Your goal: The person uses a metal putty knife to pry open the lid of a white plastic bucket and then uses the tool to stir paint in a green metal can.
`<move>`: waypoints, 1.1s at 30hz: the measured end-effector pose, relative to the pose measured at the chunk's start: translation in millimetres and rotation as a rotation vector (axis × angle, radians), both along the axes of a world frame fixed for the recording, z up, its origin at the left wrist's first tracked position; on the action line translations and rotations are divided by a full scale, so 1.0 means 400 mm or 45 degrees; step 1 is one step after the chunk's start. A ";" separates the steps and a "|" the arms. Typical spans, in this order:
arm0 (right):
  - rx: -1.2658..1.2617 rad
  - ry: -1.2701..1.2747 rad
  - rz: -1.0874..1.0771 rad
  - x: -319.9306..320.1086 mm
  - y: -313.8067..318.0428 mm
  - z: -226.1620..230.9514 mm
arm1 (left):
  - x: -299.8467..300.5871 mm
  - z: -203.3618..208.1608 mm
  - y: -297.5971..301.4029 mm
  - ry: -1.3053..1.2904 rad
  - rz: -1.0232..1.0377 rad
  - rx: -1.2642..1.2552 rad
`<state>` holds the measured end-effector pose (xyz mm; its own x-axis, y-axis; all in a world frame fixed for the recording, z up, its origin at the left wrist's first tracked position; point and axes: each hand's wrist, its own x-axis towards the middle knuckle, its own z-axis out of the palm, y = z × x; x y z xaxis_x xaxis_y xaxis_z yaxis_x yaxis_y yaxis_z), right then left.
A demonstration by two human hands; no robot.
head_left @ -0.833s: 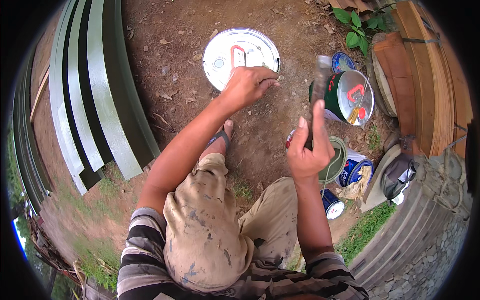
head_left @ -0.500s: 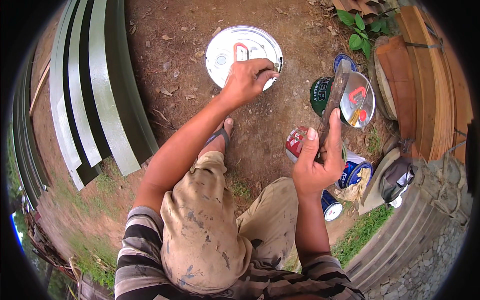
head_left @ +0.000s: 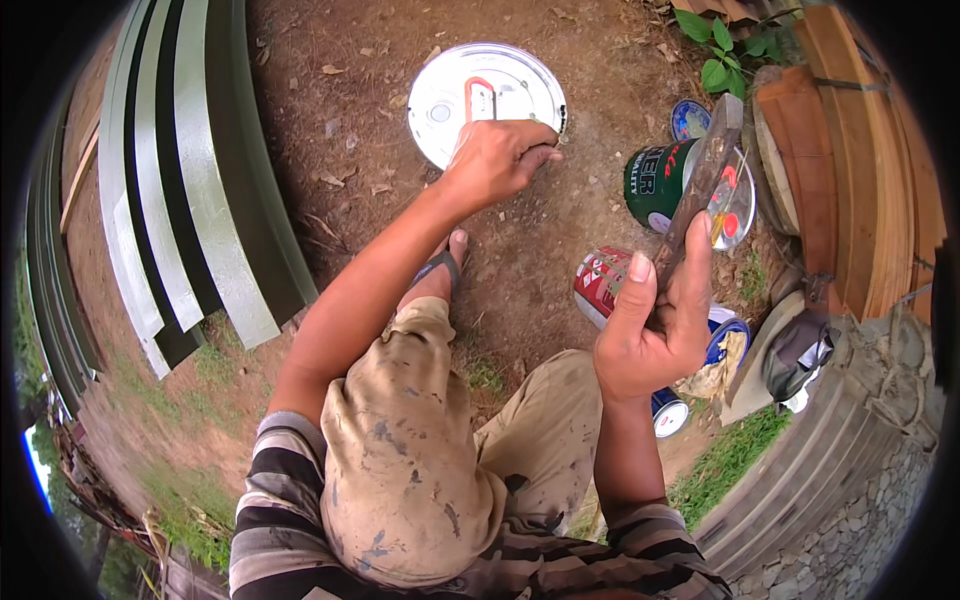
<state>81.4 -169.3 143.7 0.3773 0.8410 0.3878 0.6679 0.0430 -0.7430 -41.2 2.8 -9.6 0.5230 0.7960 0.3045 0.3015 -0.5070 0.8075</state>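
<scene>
The right hand (head_left: 650, 345) is closed on the dark flat bar (head_left: 708, 165), its lower end pinched between the thumb on one side and the fingers on the other, with little gap beyond the bar's own thickness. The bar slants up and to the right, its free end raised in front of the green can (head_left: 648, 188).

The left hand (head_left: 500, 160) has its fingers bent and the thumb near the forefinger, a narrow grip; whether something small sits in it, or whether it touches the white round top (head_left: 525, 85), cannot be told. It overlaps that top's near edge, just below the red handle (head_left: 479, 82).

The white round top is toward the far edge of the ground (head_left: 530, 290). Toward the ground's right side are the green can, the red can (head_left: 594, 290) and the blue disc (head_left: 690, 120).
</scene>
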 end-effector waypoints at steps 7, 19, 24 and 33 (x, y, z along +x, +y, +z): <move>-0.168 -0.307 0.165 0.041 0.055 -0.154 | 0.009 -0.010 0.000 -0.017 -0.028 0.067; -0.356 -0.280 0.096 0.043 0.032 -0.079 | 0.001 -0.022 -0.005 -0.051 -0.045 0.192; -0.074 0.023 -0.055 0.020 0.020 -0.072 | -0.014 -0.025 0.025 -0.090 0.102 -0.224; -0.071 0.034 -0.009 0.019 -0.010 -0.104 | -0.005 0.037 -0.008 0.110 -0.020 -0.041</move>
<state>88.8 -173.5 102.0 0.3927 0.8583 0.3303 0.6481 -0.0034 -0.7616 -43.2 -0.5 5.3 0.5589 0.7962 0.2318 0.3632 -0.4864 0.7947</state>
